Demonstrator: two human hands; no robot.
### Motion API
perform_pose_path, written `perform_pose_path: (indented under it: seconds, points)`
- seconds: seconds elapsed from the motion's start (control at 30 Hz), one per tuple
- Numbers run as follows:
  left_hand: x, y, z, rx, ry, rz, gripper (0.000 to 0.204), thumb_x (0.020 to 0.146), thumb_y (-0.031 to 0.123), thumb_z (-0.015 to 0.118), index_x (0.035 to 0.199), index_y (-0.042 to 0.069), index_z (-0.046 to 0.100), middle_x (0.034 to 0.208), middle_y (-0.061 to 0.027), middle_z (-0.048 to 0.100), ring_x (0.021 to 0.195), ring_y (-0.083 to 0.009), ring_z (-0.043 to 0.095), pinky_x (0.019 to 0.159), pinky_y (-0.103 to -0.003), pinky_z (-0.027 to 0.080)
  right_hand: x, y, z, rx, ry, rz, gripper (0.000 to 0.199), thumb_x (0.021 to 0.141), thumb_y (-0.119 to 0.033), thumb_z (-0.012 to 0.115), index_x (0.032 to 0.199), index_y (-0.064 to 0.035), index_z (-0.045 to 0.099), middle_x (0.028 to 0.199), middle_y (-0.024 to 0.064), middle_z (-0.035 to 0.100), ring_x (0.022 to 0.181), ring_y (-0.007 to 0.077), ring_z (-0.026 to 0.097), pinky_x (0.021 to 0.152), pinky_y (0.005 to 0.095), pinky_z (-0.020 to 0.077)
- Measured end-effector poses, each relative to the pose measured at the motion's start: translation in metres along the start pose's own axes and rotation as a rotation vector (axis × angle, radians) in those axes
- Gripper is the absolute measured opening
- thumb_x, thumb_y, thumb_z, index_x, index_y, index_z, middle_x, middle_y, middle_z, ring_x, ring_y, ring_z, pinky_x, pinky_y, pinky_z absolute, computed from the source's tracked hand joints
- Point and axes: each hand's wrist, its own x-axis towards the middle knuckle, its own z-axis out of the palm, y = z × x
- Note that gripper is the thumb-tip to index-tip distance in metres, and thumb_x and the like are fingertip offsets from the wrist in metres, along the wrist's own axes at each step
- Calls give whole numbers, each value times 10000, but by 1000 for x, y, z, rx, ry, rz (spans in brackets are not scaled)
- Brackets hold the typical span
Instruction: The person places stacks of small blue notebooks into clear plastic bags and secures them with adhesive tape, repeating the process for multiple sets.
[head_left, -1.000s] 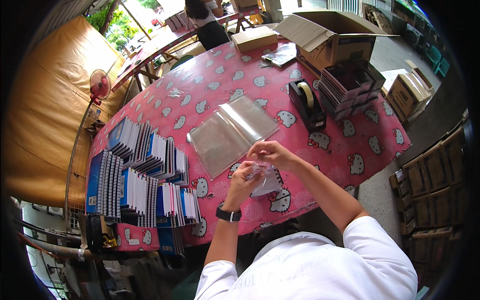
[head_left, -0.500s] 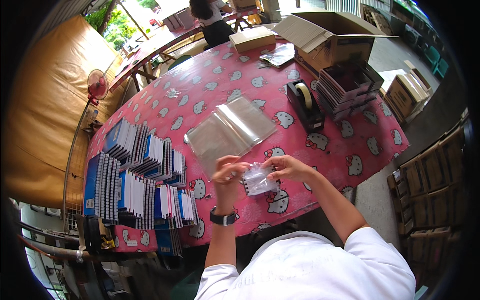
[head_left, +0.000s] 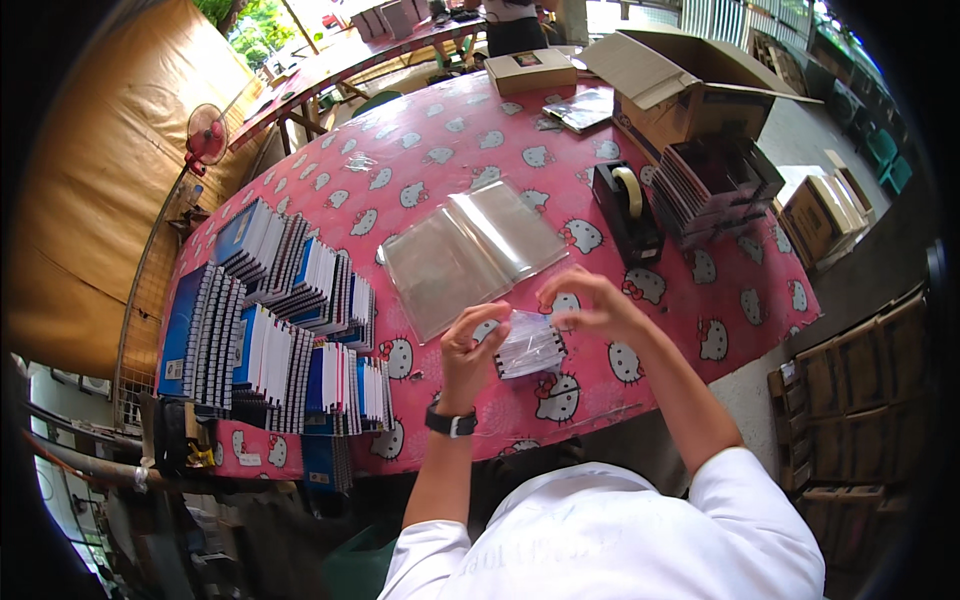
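Observation:
A small bundle of what look like white spiral notebooks [head_left: 530,347], with dark coils at two sides and shiny clear plastic over it, lies near the table's front edge. My left hand [head_left: 470,350], with a dark watch at the wrist, has its fingers curled and thumb bent at the bundle's upper left corner. My right hand [head_left: 592,303] hovers just above the right corner, thumb and fingers apart and curved. Just beyond both hands, clear plastic sleeves [head_left: 470,255] lie flat on the table.
Stacked blue-covered spiral notebooks [head_left: 270,365] fill the table's left side. A black tape dispenser [head_left: 628,225], dark stacked trays [head_left: 715,195], an open cardboard box [head_left: 690,115] and a flat carton [head_left: 530,72] stand at the far right. A person [head_left: 515,30] stands beyond the table.
My right hand has come off the bundle and lifted away with its fingers apart. The left hand has moved in against the bundle's corner. The whole view has shifted slightly.

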Motion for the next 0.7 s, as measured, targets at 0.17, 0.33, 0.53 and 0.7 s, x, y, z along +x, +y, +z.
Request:
perform_pose_path:
  seconds: [0.17, 0.33, 0.53, 0.7]
  points:
    - [-2, -2, -9, 191, -74, -128, 486, 771, 147, 724, 1219, 40, 571, 1195, -81, 581, 1127, -214, 529, 1009, -336, 361, -28, -9, 39, -516, 78, -100, 380, 576, -267, 855, 887, -178, 656, 1121, 12, 584, 1144, 245, 428, 972, 384, 325]
    - [-5, -8, -4, 92, -261, -100, 236, 769, 28, 690, 1003, 0, 676, 1079, -90, 639, 979, -204, 607, 874, -304, 467, -24, -17, 37, -112, 9, -153, 486, 574, -205, 853, 1015, -164, 652, 1209, 10, 546, 1186, 237, 404, 1002, 403, 323]
    - [-15, 22, 5, 395, -132, 150, 458, 733, 226, 758, 1129, 35, 629, 1164, -97, 603, 1193, -262, 482, 1034, -384, 316, -32, 16, 39, -398, -42, -142, 497, 619, -230, 820, 1082, -147, 658, 1190, 3, 611, 1221, 238, 461, 1008, 390, 330]
    - [-34, -3, -3, 697, -193, 247, 405, 726, 250, 759, 1114, 181, 668, 1228, 5, 606, 1241, -230, 465, 1092, -442, 198, -44, 7, 53, -515, 94, -202, 304, 691, -208, 767, 972, -130, 681, 1107, 0, 639, 1132, 219, 523, 924, 382, 364]
